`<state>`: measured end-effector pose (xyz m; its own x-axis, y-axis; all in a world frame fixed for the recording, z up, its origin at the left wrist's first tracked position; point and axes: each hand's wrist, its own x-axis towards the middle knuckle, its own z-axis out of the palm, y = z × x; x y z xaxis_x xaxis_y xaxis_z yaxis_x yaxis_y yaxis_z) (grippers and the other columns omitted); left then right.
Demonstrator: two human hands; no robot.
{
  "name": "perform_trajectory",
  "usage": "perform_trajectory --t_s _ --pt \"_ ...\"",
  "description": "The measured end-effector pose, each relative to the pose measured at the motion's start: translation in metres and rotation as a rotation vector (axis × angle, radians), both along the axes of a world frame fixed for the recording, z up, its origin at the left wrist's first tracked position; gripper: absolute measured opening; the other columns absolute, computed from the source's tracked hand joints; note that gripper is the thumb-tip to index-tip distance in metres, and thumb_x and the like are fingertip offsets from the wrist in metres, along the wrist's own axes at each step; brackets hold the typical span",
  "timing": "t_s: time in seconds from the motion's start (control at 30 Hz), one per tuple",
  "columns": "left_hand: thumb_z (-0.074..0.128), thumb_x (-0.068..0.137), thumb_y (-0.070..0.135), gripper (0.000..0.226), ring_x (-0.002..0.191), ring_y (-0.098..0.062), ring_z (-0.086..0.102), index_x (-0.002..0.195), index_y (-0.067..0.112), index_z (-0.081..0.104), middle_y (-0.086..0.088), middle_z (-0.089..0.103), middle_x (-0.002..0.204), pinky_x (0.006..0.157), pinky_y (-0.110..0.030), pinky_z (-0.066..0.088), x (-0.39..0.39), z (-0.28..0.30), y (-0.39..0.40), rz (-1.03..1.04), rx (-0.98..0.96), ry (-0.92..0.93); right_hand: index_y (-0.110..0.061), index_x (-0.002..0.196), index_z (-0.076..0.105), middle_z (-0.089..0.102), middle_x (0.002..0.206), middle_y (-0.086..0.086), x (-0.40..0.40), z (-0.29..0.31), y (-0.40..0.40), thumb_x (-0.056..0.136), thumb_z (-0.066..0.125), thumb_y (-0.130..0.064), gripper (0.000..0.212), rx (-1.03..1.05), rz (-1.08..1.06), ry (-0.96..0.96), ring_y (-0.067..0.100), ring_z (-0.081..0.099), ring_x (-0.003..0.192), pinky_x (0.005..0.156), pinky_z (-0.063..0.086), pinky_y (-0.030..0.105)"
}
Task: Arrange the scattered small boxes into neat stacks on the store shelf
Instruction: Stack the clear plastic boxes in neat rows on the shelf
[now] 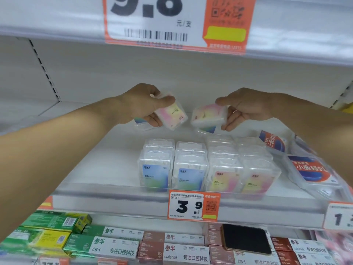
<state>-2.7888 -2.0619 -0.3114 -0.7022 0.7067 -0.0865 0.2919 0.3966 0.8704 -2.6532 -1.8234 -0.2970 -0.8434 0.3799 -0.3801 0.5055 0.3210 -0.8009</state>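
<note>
Two pink boxes are held above the shelf (107, 159), one gripped by the left hand (145, 104) (box (172, 115)), one by the right hand (246, 109) (box (208, 114)), tilted inward, likely for pairing behind the front rows (200, 169); blue boxes lie beneath

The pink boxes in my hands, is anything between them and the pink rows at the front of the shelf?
Nothing visible blocks the way. The left hand and right hand each hold a pink box above bare shelf, behind the standing pink rows. A blue-labelled box lies just under the right one.
</note>
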Motion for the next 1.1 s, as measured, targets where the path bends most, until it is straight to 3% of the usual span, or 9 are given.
perform_trajectory --t_s 0.07,0.27,0.37,0.43,0.57,0.73,0.9,1.0,1.1 --pt "0.062 0.089 0.043 0.044 0.068 -0.027 0.073 0.115 0.008 0.055 -0.017 0.073 0.094 0.044 -0.022 0.052 0.003 0.001 -0.003 -0.004 -0.033 -0.005 0.002 0.119 0.062 0.073 0.101 0.027 0.002 0.004 -0.013 0.097 0.057 -0.024 0.035 -0.088 0.040 -0.003 0.037 0.074 0.087 0.070 0.062 0.035" --pt "0.059 0.091 0.043 0.042 0.074 -0.029 0.074 0.114 0.008 0.057 -0.015 0.073 0.099 0.053 -0.024 0.057 0.014 0.011 -0.007 -0.035 -0.034 -0.020 0.009 0.117 0.060 0.069 0.116 0.025 0.015 0.008 -0.028 0.093 0.055 -0.003 0.028 -0.296 0.080 0.087 0.036 0.070 0.103 0.082 0.060 0.033" --pt "0.062 0.090 0.040 0.039 0.081 -0.029 0.074 0.113 0.008 0.056 -0.014 0.073 0.102 0.081 -0.036 0.059 0.021 0.019 0.001 -0.073 0.002 -0.079 0.004 0.093 0.060 0.070 0.100 0.020 0.025 0.006 -0.025 0.087 0.051 0.010 0.012 -0.229 0.055 0.151 0.029 0.072 0.095 0.077 0.061 0.029" --pt "0.064 0.090 0.034 0.027 0.083 -0.027 0.074 0.103 0.011 0.058 -0.010 0.073 0.100 0.087 -0.036 0.056 0.028 0.022 0.009 -0.086 0.023 -0.098 0.000 0.084 0.056 0.068 0.096 0.017 0.031 0.003 -0.019 0.084 0.047 0.015 0.018 -0.251 -0.015 0.236 0.028 0.070 0.091 0.078 0.061 0.031" --pt "0.068 0.086 0.024 0.018 0.091 -0.027 0.071 0.088 0.008 0.061 -0.013 0.067 0.105 0.087 -0.036 0.057 0.040 0.025 0.028 0.017 0.090 -0.112 0.001 0.112 0.060 0.067 0.113 0.019 0.051 -0.004 0.003 0.086 0.048 0.005 0.029 -0.442 -0.123 0.391 0.032 0.067 0.104 0.082 0.060 0.033" --pt "0.072 0.081 0.035 0.035 0.090 -0.030 0.072 0.093 0.003 0.063 -0.018 0.068 0.108 0.078 -0.037 0.058 0.043 0.028 0.045 0.063 0.086 -0.133 -0.012 0.109 0.067 0.064 0.108 0.008 0.078 -0.022 0.029 0.083 0.066 -0.012 0.026 -0.490 -0.231 0.440 0.021 0.053 0.083 0.069 0.041 0.027" --pt "0.070 0.084 0.010 0.030 0.101 -0.030 0.069 0.110 -0.003 0.061 -0.019 0.065 0.118 0.079 -0.042 0.060 0.048 0.030 0.060 0.032 0.188 -0.421 -0.015 0.101 0.068 0.070 0.095 0.010 0.097 -0.039 0.036 0.081 0.067 0.007 0.030 -0.408 -0.168 0.403 0.021 0.068 0.077 0.080 0.051 0.034" --pt "0.063 0.085 -0.001 0.033 0.103 -0.032 0.066 0.117 -0.004 0.058 -0.019 0.064 0.118 0.083 -0.048 0.057 0.051 0.027 0.066 -0.039 0.125 -0.392 -0.015 0.117 0.063 0.073 0.110 0.013 0.099 -0.040 0.038 0.079 0.072 0.006 0.045 -0.363 -0.193 0.406 0.030 0.072 0.097 0.085 0.056 0.040" --pt "0.068 0.078 -0.004 0.048 0.104 -0.030 0.065 0.124 0.002 0.056 -0.016 0.064 0.119 0.083 -0.042 0.058 0.053 0.020 0.073 -0.052 0.065 -0.283 -0.011 0.127 0.059 0.071 0.115 0.016 0.095 -0.040 0.038 0.083 0.073 -0.007 0.046 -0.340 -0.200 0.376 0.031 0.072 0.094 0.080 0.058 0.037"
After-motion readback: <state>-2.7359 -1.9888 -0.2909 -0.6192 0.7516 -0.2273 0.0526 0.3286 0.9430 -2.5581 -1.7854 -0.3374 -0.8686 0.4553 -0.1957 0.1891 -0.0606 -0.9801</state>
